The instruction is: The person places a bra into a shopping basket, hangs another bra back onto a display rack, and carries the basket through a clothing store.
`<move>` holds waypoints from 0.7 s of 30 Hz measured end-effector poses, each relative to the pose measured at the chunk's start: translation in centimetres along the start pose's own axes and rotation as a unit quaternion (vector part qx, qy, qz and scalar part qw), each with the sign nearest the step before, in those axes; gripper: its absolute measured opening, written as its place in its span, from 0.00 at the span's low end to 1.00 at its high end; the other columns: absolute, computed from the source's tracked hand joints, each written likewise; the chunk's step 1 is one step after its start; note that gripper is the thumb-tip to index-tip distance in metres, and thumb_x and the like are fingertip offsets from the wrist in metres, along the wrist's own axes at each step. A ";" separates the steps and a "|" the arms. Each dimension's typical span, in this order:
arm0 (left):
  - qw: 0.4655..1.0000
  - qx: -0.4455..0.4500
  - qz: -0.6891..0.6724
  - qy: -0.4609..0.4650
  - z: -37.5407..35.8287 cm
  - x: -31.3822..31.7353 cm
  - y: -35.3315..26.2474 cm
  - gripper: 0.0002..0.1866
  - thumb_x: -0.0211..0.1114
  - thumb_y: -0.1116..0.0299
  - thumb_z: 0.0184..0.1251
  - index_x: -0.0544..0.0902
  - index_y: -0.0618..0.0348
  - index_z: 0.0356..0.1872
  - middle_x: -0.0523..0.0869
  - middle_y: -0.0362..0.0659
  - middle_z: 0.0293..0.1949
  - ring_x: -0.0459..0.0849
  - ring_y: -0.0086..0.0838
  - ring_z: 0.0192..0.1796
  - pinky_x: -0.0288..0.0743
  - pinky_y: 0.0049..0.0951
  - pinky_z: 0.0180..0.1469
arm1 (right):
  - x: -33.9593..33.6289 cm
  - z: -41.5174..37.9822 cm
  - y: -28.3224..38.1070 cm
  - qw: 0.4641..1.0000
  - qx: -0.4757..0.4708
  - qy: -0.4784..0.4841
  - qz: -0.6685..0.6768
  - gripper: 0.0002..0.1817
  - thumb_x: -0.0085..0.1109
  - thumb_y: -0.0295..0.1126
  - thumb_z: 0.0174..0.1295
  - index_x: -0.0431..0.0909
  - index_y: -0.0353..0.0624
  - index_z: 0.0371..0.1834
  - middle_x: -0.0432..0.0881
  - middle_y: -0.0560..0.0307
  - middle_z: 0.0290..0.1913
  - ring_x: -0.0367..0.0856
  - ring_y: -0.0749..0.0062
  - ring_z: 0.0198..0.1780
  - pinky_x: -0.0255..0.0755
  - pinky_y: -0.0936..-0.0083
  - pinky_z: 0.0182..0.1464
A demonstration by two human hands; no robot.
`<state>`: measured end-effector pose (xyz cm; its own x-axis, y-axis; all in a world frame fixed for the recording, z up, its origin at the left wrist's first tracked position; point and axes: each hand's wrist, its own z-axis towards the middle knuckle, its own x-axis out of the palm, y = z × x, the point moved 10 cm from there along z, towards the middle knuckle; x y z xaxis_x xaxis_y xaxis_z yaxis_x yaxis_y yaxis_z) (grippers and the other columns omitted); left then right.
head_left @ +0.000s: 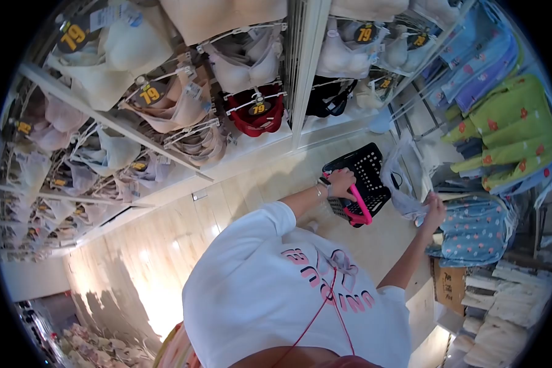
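My left hand (342,183), with a watch and a bracelet on the wrist, is closed around the pink handle (362,207) of a black shopping basket (369,161). The basket has perforated sides and hangs in front of me, over the floor. On the right, my right hand (434,211) pinches the edge of a pale grey-lilac garment (400,175). This thin garment hangs down beside the basket's right side; its exact kind I cannot make out. Blue patterned clothes (472,230) hang close to the right hand.
Racks of bras (245,70) with "79" tags line the wall ahead and left. Green flowered pyjamas (503,132) and other clothes hang on the right. A cardboard box (449,286) and folded white items (503,313) sit lower right. The floor (251,178) is light wood.
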<state>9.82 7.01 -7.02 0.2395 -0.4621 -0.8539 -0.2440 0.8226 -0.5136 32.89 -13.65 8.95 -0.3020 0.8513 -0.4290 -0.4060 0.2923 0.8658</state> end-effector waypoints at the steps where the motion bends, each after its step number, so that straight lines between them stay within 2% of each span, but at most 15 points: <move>1: 0.998 0.041 0.031 -0.032 -0.8 0.2 -0.7 0.33 0.71 0.38 0.42 0.79 0.56 0.40 0.79 0.44 0.43 0.74 0.40 0.53 0.71 0.43 0.47 | 1.0 -0.1 -1.3 0.997 -0.049 0.003 -0.056 0.15 0.59 0.39 0.64 0.83 0.36 0.37 0.76 0.57 0.22 0.73 0.74 0.26 0.67 0.75 0.32; 2: 0.996 0.043 0.053 -0.057 -1.2 0.3 -0.7 0.31 0.74 0.41 0.38 0.80 0.54 0.39 0.76 0.40 0.41 0.72 0.36 0.51 0.71 0.42 0.44 | 2.1 -0.5 -2.5 0.997 -0.035 0.010 -0.075 0.15 0.59 0.39 0.63 0.83 0.36 0.37 0.76 0.55 0.22 0.74 0.73 0.26 0.68 0.73 0.32; 4: 0.997 0.009 0.069 -0.040 -1.6 0.7 -0.4 0.29 0.74 0.43 0.38 0.80 0.53 0.38 0.76 0.39 0.40 0.72 0.35 0.52 0.71 0.42 0.43 | 4.3 -2.3 -4.9 0.993 -0.001 0.024 -0.115 0.15 0.60 0.39 0.63 0.83 0.36 0.39 0.77 0.52 0.22 0.76 0.70 0.27 0.69 0.70 0.33; 6: 0.995 -0.014 0.092 -0.036 -2.6 1.0 -0.6 0.28 0.74 0.44 0.39 0.81 0.52 0.38 0.77 0.38 0.39 0.72 0.34 0.52 0.71 0.42 0.44 | 5.9 -3.7 -9.5 0.981 -0.032 0.016 -0.189 0.15 0.60 0.38 0.63 0.83 0.35 0.39 0.78 0.52 0.21 0.76 0.69 0.26 0.69 0.69 0.31; 7: 0.993 -0.019 0.109 -0.041 -3.1 1.0 -0.8 0.27 0.74 0.44 0.39 0.81 0.51 0.38 0.77 0.38 0.39 0.72 0.33 0.51 0.70 0.42 0.44 | 6.2 -4.0 -9.4 0.973 -0.049 0.010 -0.225 0.15 0.60 0.38 0.63 0.83 0.35 0.39 0.78 0.52 0.20 0.76 0.69 0.25 0.69 0.69 0.31; 11: 0.989 -0.031 0.141 -0.014 -5.7 1.7 -1.8 0.27 0.73 0.45 0.40 0.82 0.49 0.41 0.78 0.36 0.39 0.72 0.32 0.51 0.66 0.41 0.47 | 8.1 -8.7 -8.2 0.984 0.048 0.042 -0.167 0.12 0.59 0.35 0.63 0.84 0.37 0.41 0.77 0.55 0.19 0.74 0.74 0.23 0.67 0.73 0.28; 12: 0.989 -0.025 0.137 -0.053 -6.8 1.5 -2.3 0.26 0.73 0.46 0.38 0.81 0.50 0.38 0.79 0.37 0.39 0.72 0.32 0.50 0.64 0.40 0.46 | 8.9 -9.9 -9.0 0.986 0.058 0.052 -0.150 0.13 0.59 0.35 0.63 0.84 0.36 0.40 0.77 0.55 0.19 0.74 0.75 0.23 0.67 0.74 0.28; 15: 0.993 -0.041 0.112 0.026 -8.8 4.1 -2.8 0.21 0.71 0.45 0.39 0.84 0.48 0.30 0.81 0.36 0.33 0.72 0.32 0.50 0.63 0.39 0.47 | 10.8 -13.5 -9.0 0.990 0.068 0.086 -0.092 0.14 0.60 0.36 0.63 0.83 0.34 0.40 0.76 0.58 0.20 0.73 0.77 0.24 0.67 0.76 0.28; 16: 0.994 -0.023 0.105 0.004 -9.5 4.3 -3.5 0.18 0.69 0.44 0.40 0.84 0.47 0.22 0.82 0.38 0.25 0.76 0.34 0.45 0.66 0.38 0.44 | 11.4 -14.6 -8.8 0.990 0.069 0.099 -0.070 0.14 0.60 0.36 0.63 0.83 0.33 0.39 0.76 0.58 0.20 0.73 0.77 0.24 0.66 0.77 0.28; 19: 0.997 -0.012 0.068 0.035 -11.2 7.9 -4.6 0.19 0.70 0.43 0.39 0.85 0.48 0.20 0.83 0.42 0.23 0.82 0.40 0.36 0.72 0.42 0.36 | 11.7 -17.0 -9.2 0.990 0.073 0.114 -0.041 0.14 0.59 0.35 0.64 0.82 0.32 0.39 0.76 0.60 0.21 0.72 0.80 0.25 0.65 0.80 0.28; 21: 0.996 -0.013 -0.021 0.088 -12.7 8.8 -6.1 0.20 0.71 0.44 0.41 0.86 0.50 0.23 0.85 0.44 0.24 0.84 0.43 0.31 0.74 0.45 0.32 | 11.3 -18.4 -10.4 0.987 0.050 0.135 -0.066 0.14 0.59 0.34 0.64 0.82 0.31 0.39 0.76 0.60 0.22 0.72 0.80 0.25 0.65 0.80 0.28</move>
<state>1.53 -6.26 -12.44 0.0818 -0.5486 -0.8321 -0.2624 0.7936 -0.5490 17.83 -15.04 -9.65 -0.4767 0.6600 -0.5807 -0.3736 0.4458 0.8134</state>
